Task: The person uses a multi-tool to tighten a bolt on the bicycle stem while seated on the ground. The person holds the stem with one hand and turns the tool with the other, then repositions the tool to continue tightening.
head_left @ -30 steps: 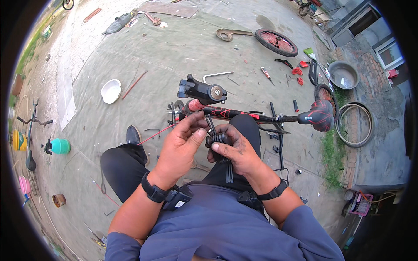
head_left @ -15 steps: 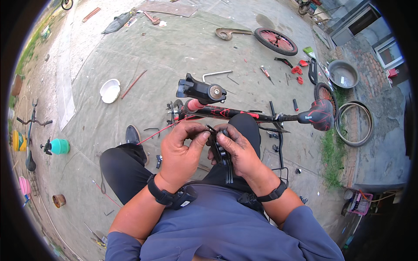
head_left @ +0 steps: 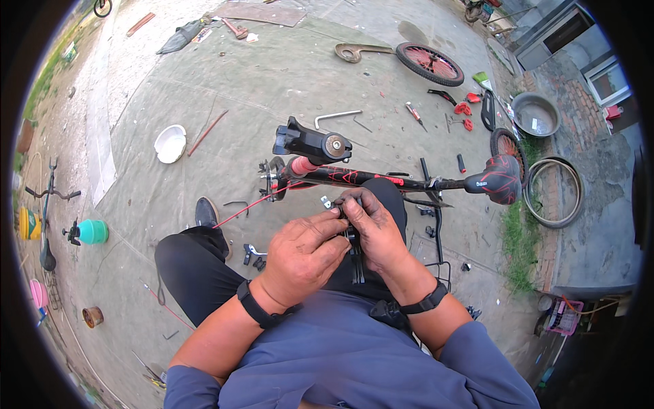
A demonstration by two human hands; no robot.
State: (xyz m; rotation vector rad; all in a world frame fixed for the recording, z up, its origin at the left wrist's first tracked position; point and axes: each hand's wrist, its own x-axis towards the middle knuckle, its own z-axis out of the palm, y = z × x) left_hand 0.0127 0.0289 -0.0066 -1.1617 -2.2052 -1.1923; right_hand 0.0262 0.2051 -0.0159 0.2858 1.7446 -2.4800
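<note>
In front of my body, my right hand (head_left: 375, 228) grips a slim black bicycle part (head_left: 357, 266), thumb on top, with its narrow black strips hanging down toward my lap. My left hand (head_left: 303, 255) lies against the same part, its fingers bent and pressed together on the near side. A small silver tab (head_left: 325, 202) sticks out beyond the left fingertips. The fingers cover most of the part, so its exact kind is hidden. Just beyond my hands is a black and red bicycle frame (head_left: 354, 177), with a black stem (head_left: 310, 142) and a saddle (head_left: 492, 180).
Around me on the green ground sheet lie a hex key (head_left: 337, 117), a screwdriver (head_left: 415, 114), a spoked wheel (head_left: 430, 64) and a white bowl (head_left: 170, 144). A silver and black lever (head_left: 255, 252) rests beside my left knee. A grey basin (head_left: 536, 114) stands at right.
My left hand has turned over, its back now facing up, and shifted right against the black part. The silver tab now shows above the fingers. My right hand has moved slightly.
</note>
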